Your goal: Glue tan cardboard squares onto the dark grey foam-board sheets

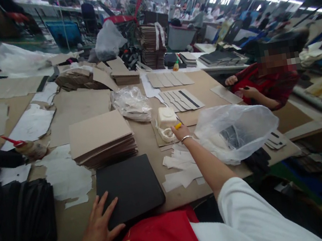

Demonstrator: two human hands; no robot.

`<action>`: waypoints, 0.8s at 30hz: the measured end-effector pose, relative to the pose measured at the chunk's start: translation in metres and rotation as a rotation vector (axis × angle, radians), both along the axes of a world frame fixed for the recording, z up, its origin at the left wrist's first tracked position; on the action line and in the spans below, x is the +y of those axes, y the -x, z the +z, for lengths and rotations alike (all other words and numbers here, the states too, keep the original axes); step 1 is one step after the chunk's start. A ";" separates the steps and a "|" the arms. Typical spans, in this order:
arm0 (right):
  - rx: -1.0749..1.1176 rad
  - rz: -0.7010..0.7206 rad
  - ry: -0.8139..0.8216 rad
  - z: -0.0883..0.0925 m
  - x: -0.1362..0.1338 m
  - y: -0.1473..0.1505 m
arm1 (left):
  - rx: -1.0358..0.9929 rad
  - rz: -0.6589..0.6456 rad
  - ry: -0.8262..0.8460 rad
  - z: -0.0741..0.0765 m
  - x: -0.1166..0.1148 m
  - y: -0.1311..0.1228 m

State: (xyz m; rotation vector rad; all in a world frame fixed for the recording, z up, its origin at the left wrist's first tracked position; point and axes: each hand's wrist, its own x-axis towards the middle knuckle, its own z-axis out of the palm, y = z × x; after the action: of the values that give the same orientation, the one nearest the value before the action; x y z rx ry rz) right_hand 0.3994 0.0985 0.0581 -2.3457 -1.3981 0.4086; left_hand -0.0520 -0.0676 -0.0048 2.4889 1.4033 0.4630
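My left hand (103, 219) lies with its fingers spread on the left edge of a flat black panel (132, 188), which rests at the table's near edge. My right hand (181, 132), a bracelet at its wrist, reaches forward and is closed on a yellow-handled tool (178, 126). The tool's working end is too small to make out. Just beyond that hand stands a white plastic container (166, 116), with pale stringy material around its base. Between the panel and my right forearm lie several white strips (182, 166).
Behind the panel rises a stack of grey-brown boards (100, 136). Black pieces (17, 216) are heaped at the left, near a red-nozzled bottle (27, 147). A clear plastic bag (238, 128) lies right of my forearm. Across the table, a co-worker in red (268, 83) handles a flat piece.
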 end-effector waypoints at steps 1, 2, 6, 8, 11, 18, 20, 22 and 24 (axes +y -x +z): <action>-0.014 0.017 0.014 -0.003 0.003 0.000 | -0.003 0.004 0.004 -0.001 -0.001 0.000; -0.025 0.038 0.026 -0.006 0.005 0.000 | -0.004 0.009 0.008 -0.002 -0.002 0.000; -0.059 0.145 0.043 -0.005 0.000 -0.004 | -0.009 0.010 0.022 -0.002 -0.001 0.002; -0.061 0.221 0.043 0.000 -0.008 -0.006 | -0.016 0.020 0.011 0.000 0.001 0.002; -0.054 0.342 0.051 0.006 -0.024 -0.007 | -0.003 0.039 -0.040 0.008 0.005 0.001; -0.001 0.423 -0.029 0.014 -0.048 -0.013 | -0.024 0.039 -0.174 0.052 0.014 -0.004; 0.139 0.220 -0.135 0.011 -0.044 -0.012 | -0.044 0.039 -0.211 0.070 0.019 -0.010; 0.314 -0.065 -0.271 0.005 -0.037 -0.006 | -0.068 0.027 -0.247 0.086 0.028 -0.019; 0.381 -0.141 -0.339 0.001 -0.031 0.003 | -0.087 0.013 -0.282 0.099 0.043 -0.029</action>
State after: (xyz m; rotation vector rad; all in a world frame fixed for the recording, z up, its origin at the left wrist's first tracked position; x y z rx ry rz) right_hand 0.3960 0.0677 0.0586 -1.9516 -1.0267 0.5024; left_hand -0.0229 -0.0249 0.0945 2.6384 1.4058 0.8136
